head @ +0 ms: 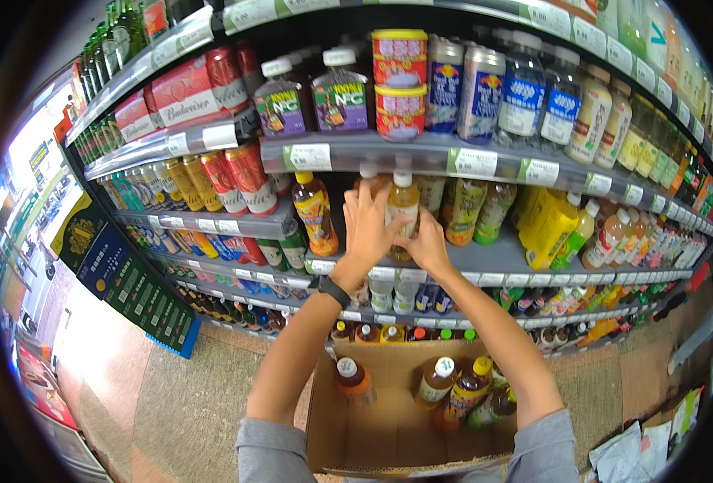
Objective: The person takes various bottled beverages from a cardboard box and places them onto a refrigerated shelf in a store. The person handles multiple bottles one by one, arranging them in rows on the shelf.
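Observation:
On the middle shelf, a bottle of pale yellow drink [402,199] with a white cap stands upright between my hands. My right hand [427,243] grips its lower right side. Raised just left of it, my left hand [365,226] has its fingers pointing up and its thumb across the bottle's front. Those fingers partly cover another white-capped bottle [368,171] behind; whether they hold it is hidden. Left of my hands is a yellow-capped tea bottle [315,214]. Below my arms, an open cardboard box [386,438] contains several bottles, including a white-capped one [356,383] at its left.
The shelf edge above, with a price tag [312,157], overhangs my hands. Right of them stand green-labelled bottles [468,211] and a yellow pack [546,226]. Red-and-yellow tins [400,84] sit one shelf higher. A dark display board [127,271] leans at left; plastic packages [640,447] lie at lower right.

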`<act>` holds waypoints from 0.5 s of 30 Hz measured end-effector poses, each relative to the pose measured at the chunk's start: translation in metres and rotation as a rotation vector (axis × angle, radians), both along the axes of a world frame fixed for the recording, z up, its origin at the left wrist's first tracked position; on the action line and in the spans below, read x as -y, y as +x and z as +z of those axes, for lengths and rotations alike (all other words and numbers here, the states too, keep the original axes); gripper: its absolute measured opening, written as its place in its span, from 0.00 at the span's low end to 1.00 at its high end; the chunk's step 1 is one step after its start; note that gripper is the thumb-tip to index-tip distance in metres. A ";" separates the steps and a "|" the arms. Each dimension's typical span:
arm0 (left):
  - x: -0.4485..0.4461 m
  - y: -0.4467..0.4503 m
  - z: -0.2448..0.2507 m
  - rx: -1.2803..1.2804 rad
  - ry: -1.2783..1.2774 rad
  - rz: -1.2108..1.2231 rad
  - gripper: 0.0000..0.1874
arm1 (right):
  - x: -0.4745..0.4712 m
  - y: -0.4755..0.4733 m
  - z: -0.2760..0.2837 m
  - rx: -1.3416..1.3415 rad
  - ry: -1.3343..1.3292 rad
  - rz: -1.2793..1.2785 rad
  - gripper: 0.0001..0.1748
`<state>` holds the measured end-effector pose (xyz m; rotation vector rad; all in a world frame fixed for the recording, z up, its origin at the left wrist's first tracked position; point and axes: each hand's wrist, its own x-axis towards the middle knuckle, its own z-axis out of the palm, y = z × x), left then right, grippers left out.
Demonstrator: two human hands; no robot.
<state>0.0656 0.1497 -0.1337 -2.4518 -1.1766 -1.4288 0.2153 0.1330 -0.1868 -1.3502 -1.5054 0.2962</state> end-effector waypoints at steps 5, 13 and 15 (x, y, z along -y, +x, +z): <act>0.010 -0.008 -0.004 0.040 0.030 -0.031 0.37 | 0.029 0.004 0.017 0.101 -0.067 -0.064 0.54; 0.074 -0.023 0.017 0.106 -0.150 -0.203 0.23 | 0.111 0.038 0.086 0.049 -0.286 0.093 0.41; 0.098 -0.018 0.027 0.132 -0.195 -0.312 0.22 | 0.141 0.052 0.102 -0.009 -0.246 0.116 0.36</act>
